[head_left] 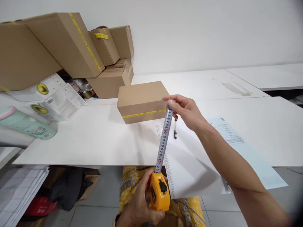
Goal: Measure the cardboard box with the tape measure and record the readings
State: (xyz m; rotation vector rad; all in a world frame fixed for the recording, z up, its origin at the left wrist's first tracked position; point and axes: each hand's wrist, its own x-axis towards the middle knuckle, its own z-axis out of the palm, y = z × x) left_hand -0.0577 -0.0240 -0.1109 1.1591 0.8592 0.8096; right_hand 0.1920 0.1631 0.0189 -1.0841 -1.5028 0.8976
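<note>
My left hand [142, 198] is wrapped round the yellow case of a tape measure [160, 193], low in front of the table edge. The metal blade [163, 142] is pulled out and runs up and away, its printed numbers facing me. Between thumb and fingers, my right hand [182, 108] pinches the blade's far end beside the right corner of a small cardboard box [142, 94]. That box lies on the table with yellow tape along its front side. Whether the blade's tip touches the box I cannot tell.
A spiral notebook [189, 164] lies under the blade, with a pen [175, 132] on it. To its right is a pale blue sheet [236, 142]. Stacked cardboard boxes [68, 44], white avocado-print boxes [56, 97] and a mint-green tumbler [28, 123] stand at left.
</note>
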